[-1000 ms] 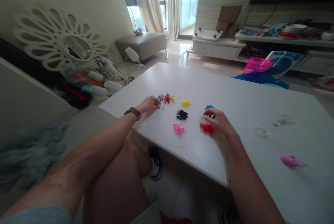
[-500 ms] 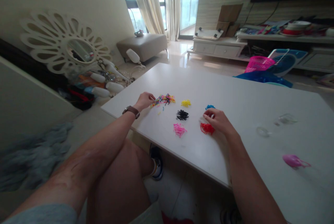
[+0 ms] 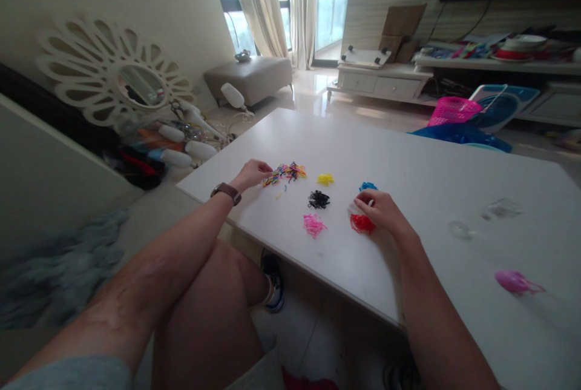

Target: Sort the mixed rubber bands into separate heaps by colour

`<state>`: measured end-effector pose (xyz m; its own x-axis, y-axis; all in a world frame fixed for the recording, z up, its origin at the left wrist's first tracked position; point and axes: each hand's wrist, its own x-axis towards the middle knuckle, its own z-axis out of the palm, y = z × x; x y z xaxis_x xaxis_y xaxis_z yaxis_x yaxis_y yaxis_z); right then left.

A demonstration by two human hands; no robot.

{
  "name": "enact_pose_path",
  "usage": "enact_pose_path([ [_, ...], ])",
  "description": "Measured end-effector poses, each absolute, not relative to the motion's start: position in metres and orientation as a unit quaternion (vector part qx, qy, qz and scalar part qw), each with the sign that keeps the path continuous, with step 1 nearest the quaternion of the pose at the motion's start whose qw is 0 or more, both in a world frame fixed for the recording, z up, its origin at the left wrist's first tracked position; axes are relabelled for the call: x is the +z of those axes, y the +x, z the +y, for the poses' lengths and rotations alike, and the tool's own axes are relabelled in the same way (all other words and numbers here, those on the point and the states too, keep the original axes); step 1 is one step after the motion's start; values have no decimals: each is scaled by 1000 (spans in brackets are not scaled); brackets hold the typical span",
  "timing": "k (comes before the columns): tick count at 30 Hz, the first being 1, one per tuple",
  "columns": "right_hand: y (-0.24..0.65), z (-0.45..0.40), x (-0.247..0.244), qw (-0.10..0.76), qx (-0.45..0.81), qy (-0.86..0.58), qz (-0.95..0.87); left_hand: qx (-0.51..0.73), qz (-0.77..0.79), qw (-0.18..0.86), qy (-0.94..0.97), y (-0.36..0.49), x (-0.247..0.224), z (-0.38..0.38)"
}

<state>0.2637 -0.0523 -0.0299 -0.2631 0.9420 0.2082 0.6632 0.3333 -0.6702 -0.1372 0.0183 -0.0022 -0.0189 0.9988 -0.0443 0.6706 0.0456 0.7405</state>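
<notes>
White table (image 3: 408, 178), mixed pile of bands (image 3: 288, 174): likely light, soft and stretchy, best pinched singly by the rim
The person's left hand (image 3: 253, 174) is at that pile's left edge, and well apart from it the right hand (image 3: 378, 207) is by the red pile (image 3: 360, 224); any grip is too small to tell; a loose blue band (image 3: 285, 188) lies just on the mix's near side

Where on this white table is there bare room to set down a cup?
The widest free patch is the far side of the white table, beyond the mixed pile and yellow pile. Another lies between the right forearm and pink object. It's crowded from the left hand to the right hand: black pile, pink pile, red pile, blue pile.
</notes>
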Motion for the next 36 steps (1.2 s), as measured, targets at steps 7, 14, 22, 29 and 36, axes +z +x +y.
enact_pose_path([
  [7,263,-53,-29,288,234,-527,-764,219,618,304,692,-114,-14,17],
  [14,263,-53,-29,287,234,-529,-763,180,647,262,693,-113,-11,16],
  [22,262,-55,-27,273,244,-529,-766,128,662,218,706,-115,-14,17],
  [29,261,-55,-27,279,256,-524,-763,126,655,221,711,-116,-16,19],
  [36,262,-55,-28,287,263,-522,-759,175,642,255,701,-125,-12,21],
])
